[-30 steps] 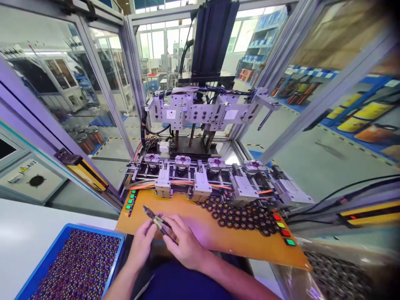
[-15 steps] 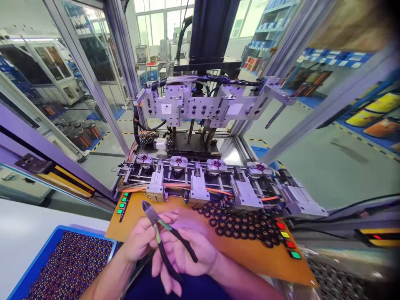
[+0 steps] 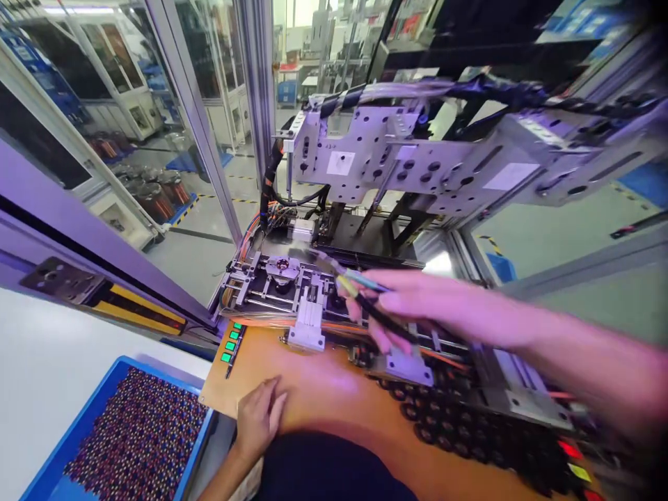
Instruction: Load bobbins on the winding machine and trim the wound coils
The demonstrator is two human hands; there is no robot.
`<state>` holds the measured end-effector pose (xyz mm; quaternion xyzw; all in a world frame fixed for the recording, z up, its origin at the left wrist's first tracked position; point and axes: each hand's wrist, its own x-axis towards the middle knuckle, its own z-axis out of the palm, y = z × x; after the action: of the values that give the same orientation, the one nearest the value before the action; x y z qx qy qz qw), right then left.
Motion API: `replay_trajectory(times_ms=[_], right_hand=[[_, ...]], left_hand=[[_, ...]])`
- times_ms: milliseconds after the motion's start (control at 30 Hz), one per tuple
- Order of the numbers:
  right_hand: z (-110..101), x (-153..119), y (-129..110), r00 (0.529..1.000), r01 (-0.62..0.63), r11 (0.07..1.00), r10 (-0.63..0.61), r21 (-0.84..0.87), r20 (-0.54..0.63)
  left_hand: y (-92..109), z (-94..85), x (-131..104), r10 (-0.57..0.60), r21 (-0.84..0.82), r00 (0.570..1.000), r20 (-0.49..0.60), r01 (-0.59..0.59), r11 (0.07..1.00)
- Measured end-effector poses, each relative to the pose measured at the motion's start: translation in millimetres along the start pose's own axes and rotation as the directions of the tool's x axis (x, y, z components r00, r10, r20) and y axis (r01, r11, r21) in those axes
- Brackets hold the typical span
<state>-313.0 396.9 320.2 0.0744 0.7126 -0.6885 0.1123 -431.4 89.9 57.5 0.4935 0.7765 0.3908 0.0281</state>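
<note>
My right hand (image 3: 391, 306) is wrapped round a pair of diagonal cutters (image 3: 368, 303) with black handles and green-yellow bands. It reaches over the row of metal fixtures, and both hand and tool are smeared by motion. The cutters' jaws point left, close to the leftmost fixture (image 3: 282, 268), which bears a small round dark-red part; I cannot tell whether they touch anything. My left hand (image 3: 258, 417) rests at the near edge of the orange-brown board (image 3: 313, 390). Its fingers are loosely bent, with a gap at the thumb, and nothing shows in them.
Several black rings (image 3: 459, 431) lie on the board at right. A blue tray (image 3: 120, 369) full of small dark parts stands at left. Green buttons (image 3: 230, 346) line the board's left side. Above the fixtures hangs a metal plate assembly (image 3: 365, 153).
My hands have parted. The right has carried the cutters forward over the fixtures; the left has let go of them and lowered to the board's edge. The view has swung left.
</note>
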Motion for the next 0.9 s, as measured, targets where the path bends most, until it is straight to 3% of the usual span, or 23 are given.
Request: replay_trajectory(times_ms=[100,233,333,433,567,733,900], right_hand=[[-22.3,38.6,-24.5,0.99,-0.138,0.99,0.138,0.004,0.025],[-28.5,85.2,-46.3,0.966,-0.259,0.965,0.259,0.027,0.008],[-27.9,113.2,-50.8,0.948,-0.318,0.947,0.317,-0.038,-0.015],[-31.7,133.6,-46.7,0.881,-0.471,0.879,0.466,-0.074,-0.079],[-37.4,147.1,-42.2,0.817,-0.576,0.816,0.573,-0.046,-0.062],[-29.7,151.0,-48.8,0.695,-0.698,0.716,0.674,-0.011,-0.249],[-27.0,152.9,-48.8,0.702,-0.71,0.692,0.679,-0.131,-0.216]], left_hand=[[-7.3,5.2,-0.8,0.028,0.029,1.0,0.001,-0.028,0.999],[-14.1,8.3,-2.0,0.068,0.031,0.998,-0.007,-0.068,0.997],[-18.0,10.8,-4.3,0.084,0.025,0.996,-0.011,-0.084,0.996],[-20.4,12.9,-5.7,0.086,0.021,0.996,-0.014,-0.086,0.996],[-20.0,13.6,-5.2,0.074,0.021,0.997,-0.004,-0.074,0.997],[-13.6,11.9,-2.5,0.029,0.038,0.999,0.017,-0.029,0.999],[-8.2,10.2,-0.1,-0.009,0.063,1.0,0.026,0.007,0.998]])
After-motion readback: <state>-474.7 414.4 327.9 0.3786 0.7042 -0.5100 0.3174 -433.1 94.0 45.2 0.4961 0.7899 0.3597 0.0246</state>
